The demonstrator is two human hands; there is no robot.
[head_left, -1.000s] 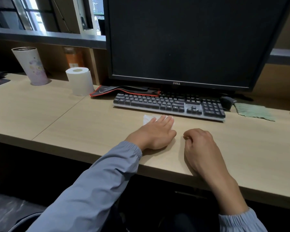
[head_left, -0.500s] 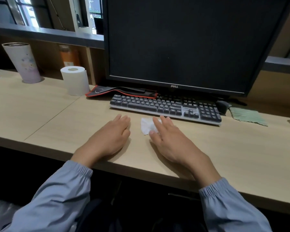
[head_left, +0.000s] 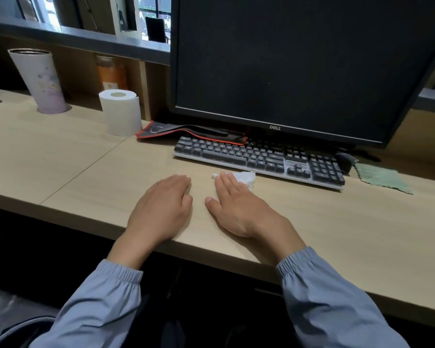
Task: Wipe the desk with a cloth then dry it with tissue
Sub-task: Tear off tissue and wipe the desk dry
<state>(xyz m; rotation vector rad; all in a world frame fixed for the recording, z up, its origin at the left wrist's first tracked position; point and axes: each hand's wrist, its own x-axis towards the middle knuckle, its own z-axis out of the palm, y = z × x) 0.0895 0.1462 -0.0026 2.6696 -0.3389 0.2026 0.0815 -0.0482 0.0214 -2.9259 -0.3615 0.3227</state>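
Observation:
A crumpled white tissue [head_left: 245, 177] lies on the light wooden desk [head_left: 337, 227] just in front of the keyboard. My right hand [head_left: 239, 207] lies flat with straight fingers pressing on the tissue's near edge. My left hand [head_left: 165, 204] rests flat on the desk beside it, palm down, holding nothing. A green cloth [head_left: 382, 178] lies spread on the desk at the right, past the keyboard's end. A roll of white tissue paper [head_left: 121, 113] stands upright at the back left.
A black keyboard [head_left: 259, 159] and a dark monitor [head_left: 299, 66] fill the back middle, with a black mouse [head_left: 345, 160] and a red-edged black pouch [head_left: 191, 133] nearby. A tall pale tumbler [head_left: 39, 80] stands far left.
The tissue passed from under my left hand to under my right. My left hand slid left and stayed flat; my right hand came forward, opened, and now presses the tissue.

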